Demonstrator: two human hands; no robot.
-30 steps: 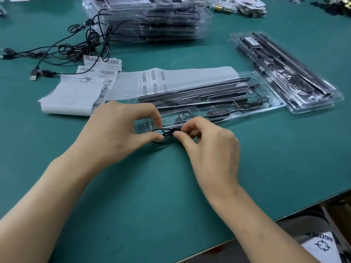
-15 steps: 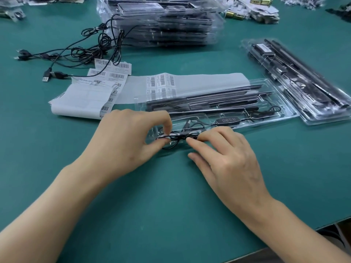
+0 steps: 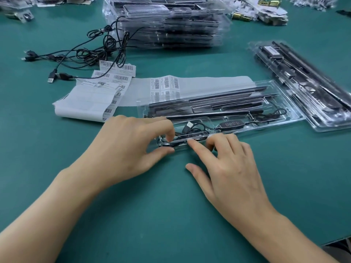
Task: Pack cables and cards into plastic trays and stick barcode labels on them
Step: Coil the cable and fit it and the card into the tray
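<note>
A clear plastic tray (image 3: 284, 118) lies across the middle of the green table, holding long black bars and a black cable (image 3: 195, 128) with an inline controller (image 3: 232, 123). The coiled part of the cable sits in the tray's near-left compartment. My left hand (image 3: 129, 147) pinches that corner, its thumb under the tray edge and its fingers on the coil. My right hand (image 3: 228, 168) presses the coil down with index and middle fingertips, thumb spread apart on the table. Barcode label sheets (image 3: 91, 99) lie just left of and behind the tray.
A stack of packed clear trays (image 3: 167, 21) stands at the back. Loose black USB cables (image 3: 85, 54) sprawl at the back left. Another packed tray (image 3: 307, 82) lies at the right. Card and small-part piles (image 3: 262, 12) sit at the far back. The table's near edge runs at bottom right.
My right hand has flattened and spread, its fingertips pushing the cable coil down into the tray compartment. The left hand keeps its pinch at the tray's corner. The view has shifted closer.
</note>
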